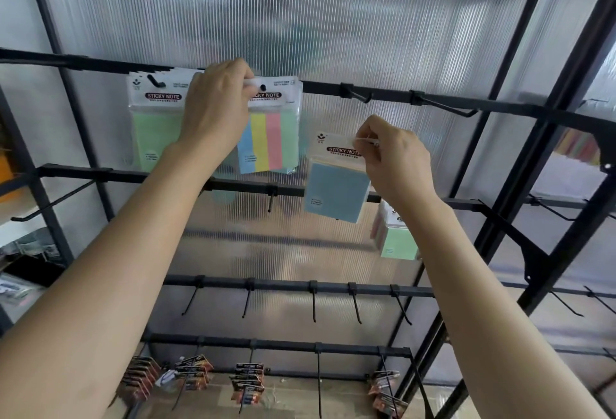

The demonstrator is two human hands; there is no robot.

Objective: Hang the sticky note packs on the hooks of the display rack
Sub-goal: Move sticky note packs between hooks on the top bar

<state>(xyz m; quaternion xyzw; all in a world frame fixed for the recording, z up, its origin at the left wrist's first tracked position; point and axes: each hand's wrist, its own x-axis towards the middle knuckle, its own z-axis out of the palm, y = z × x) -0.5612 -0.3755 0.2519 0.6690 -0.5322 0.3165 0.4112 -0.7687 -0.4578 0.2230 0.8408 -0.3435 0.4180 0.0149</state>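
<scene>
Your right hand [396, 158] pinches the white printed header of the square blue sticky note pack [336, 191] in its clear film sleeve, fingers curled over the top edge. The pack dangles in the air at 4 o'clock from the hung stacks, on no hook. Your left hand [216, 108] pinches the header of the striped sticky note pack [270, 138], blue-yellow-pink-green, right at its black hook on the top rail (seating it or steadying it, can't tell which). A pale green sticky note pack [156, 125] hangs at 9 o'clock of that.

Step in hand, my read: get the blue pack onto a hook. The nearest bare black wire hook [358, 95] is at 11 o'clock of your right hand, same rail. The header hole is hidden behind your fingers, so move the pinch off to one side. Hold the header flat-on to the hook tip, lift it over the upturned end and slide it back to the rail.

Materials: the sleeves are thin glossy film and floppy at the header. The paper block below looks stiff and heavier, so it will likely swing. Hooks are thin rigid wire. The black metal display rack [240, 185] has square rails and a ribbed translucent plastic back panel [333, 18].
</scene>
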